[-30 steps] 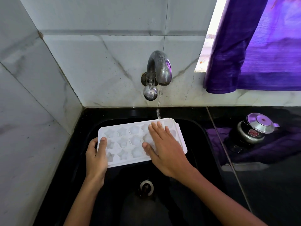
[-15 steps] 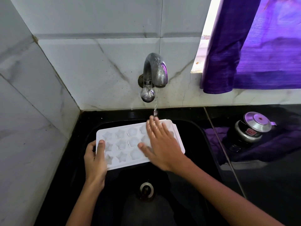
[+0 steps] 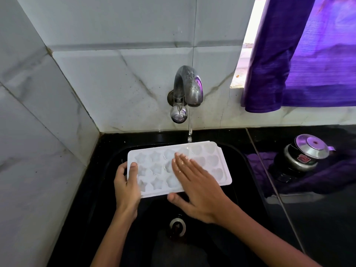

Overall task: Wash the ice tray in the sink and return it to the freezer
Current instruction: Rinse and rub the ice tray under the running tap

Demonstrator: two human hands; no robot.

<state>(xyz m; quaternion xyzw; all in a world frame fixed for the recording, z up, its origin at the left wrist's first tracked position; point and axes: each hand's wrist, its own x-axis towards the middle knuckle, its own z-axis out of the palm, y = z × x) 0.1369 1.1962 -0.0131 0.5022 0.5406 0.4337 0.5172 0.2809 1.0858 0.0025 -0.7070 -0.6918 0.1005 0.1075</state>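
The right hand (image 3: 194, 182) covers several middle cavities of the white ice tray (image 3: 221, 170), and whether any water stands in the cavities is hard to make out. The tray is held above the black sink (image 3: 107, 170), its drain (image 3: 177, 226) directly below the right wrist. The left hand (image 3: 126, 186) grips the tray's left end, thumb on top and fingers curled beneath, out of sight. The right hand lies flat on the tray with wet fingers (image 3: 181, 162) straight and close together, thumb off the near edge. A thin stream from the tap (image 3: 185, 93) meets the tray's far edge just beyond the right fingertips. A steel pot (image 3: 302, 153) stands well to the right.
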